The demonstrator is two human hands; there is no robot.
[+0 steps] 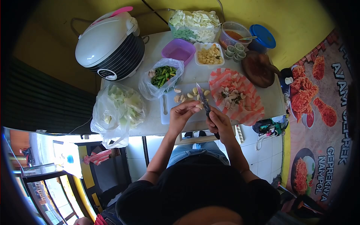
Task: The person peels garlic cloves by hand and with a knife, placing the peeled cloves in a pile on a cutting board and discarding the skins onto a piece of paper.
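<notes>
Left hand (182,112) pinches a garlic clove (198,107); right hand (219,123) grips the knife (204,100), blade at the clove. Both over cutting board (168,112). Peeled cloves (186,95) at 12 o'clock; chili bag (161,77) at 11.

Bright, even daylight covers the white table (150,125) with soft shadows only, while strong fisheye distortion bends the edges, dark vignetting fills the corners, and the centre stays sharp.
</notes>
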